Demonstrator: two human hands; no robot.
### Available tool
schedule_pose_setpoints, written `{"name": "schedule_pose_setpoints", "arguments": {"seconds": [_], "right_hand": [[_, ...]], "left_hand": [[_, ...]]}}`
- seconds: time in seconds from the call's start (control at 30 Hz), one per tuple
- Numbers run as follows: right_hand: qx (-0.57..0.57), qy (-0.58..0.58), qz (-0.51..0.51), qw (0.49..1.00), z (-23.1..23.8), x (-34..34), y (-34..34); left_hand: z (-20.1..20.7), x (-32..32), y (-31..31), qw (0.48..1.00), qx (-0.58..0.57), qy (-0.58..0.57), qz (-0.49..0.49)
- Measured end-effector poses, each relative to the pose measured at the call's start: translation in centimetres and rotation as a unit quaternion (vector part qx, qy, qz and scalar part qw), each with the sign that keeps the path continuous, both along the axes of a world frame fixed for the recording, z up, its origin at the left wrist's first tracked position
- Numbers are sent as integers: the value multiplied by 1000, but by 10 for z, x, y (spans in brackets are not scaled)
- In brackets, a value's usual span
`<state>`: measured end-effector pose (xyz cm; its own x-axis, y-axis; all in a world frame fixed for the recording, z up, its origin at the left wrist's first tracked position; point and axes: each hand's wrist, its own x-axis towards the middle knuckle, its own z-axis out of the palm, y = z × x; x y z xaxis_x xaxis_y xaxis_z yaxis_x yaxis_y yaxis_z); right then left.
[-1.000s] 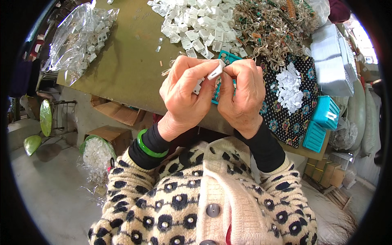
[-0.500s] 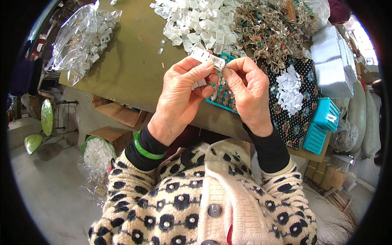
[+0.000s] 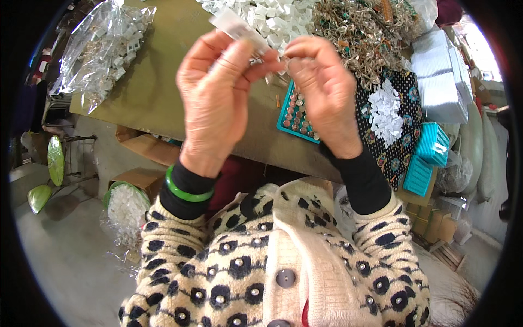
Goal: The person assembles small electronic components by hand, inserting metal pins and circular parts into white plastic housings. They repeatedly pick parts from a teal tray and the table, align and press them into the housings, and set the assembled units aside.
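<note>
My left hand is raised over the table, thumb and fingers closed on a small flat white plastic piece, smeared by motion. Close beside it, the fingertips of my right hand are pinched together near the left fingertips. Whatever they hold is blurred and too small to name. Below and between the hands lies a teal tray with rows of small round metallic pieces, partly covered by my right hand. Behind the hands spreads a heap of small white plastic cases.
A tangle of clear strips and wires lies at the back right. Beside it, white slips rest on a patterned cloth. Stacked white trays and teal trays stand right. A clear bag sits back left.
My left hand has moved left and up with the white plastic piece, which now tilts more. My right hand has shifted slightly up. More of the teal tray shows.
</note>
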<state>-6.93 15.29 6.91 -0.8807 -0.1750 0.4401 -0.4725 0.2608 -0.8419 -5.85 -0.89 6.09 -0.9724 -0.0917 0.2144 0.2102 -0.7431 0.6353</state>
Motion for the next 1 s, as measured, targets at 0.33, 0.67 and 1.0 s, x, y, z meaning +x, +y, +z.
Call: {"name": "schedule_pose_setpoints", "arguments": {"seconds": [0.33,0.67,1.0], "right_hand": [[284,109,-93,948,-17,19,58],[424,64,-17,903,-30,33,68],[365,51,36,929,-29,28,78]], "left_hand": [[-33,7,-42,996,-50,-64,34],[-42,32,-19,980,-75,-183,-19],[-33,29,-11,982,-66,-172,-50]]}}
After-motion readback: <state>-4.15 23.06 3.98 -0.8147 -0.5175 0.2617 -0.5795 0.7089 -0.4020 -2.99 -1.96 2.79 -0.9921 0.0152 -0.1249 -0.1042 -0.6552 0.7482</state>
